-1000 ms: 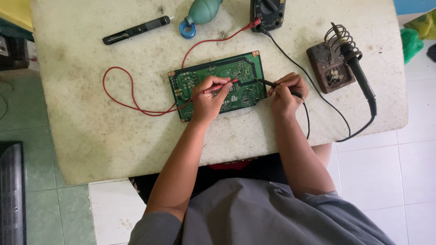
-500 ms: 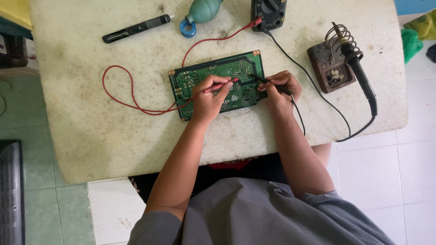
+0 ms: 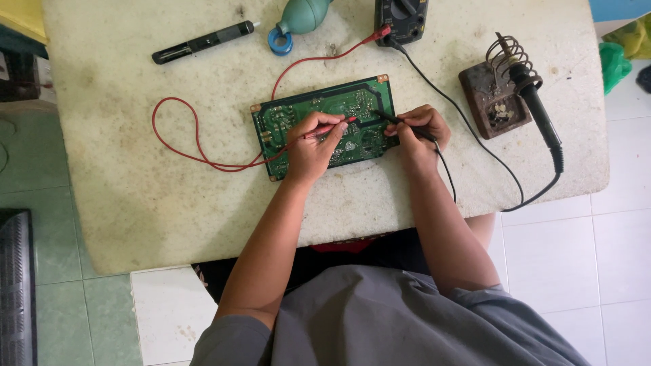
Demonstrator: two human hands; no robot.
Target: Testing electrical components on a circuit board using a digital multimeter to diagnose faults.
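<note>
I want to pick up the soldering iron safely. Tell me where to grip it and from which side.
Grip the soldering iron by its black handle, the lower half that sticks out of the coil stand toward the table's near right edge. Come from the right, clear of the coil and the tip inside it. Mind its black cord, which trails off the handle end.

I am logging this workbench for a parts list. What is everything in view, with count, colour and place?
table: one, stained white, centre
circuit board: one, green, table centre
red probe: one, in left hand, tip on board
black probe: one, in right hand, tip on board
red lead: one, looped left of board
black lead: one, right of board
meter: one, black, top edge
soldering iron: one, black, in its stand
stand: one, brown, right
blower bulb: one, green, top
pen-shaped tool: one, black, top left
left hand: one
right hand: one
</note>
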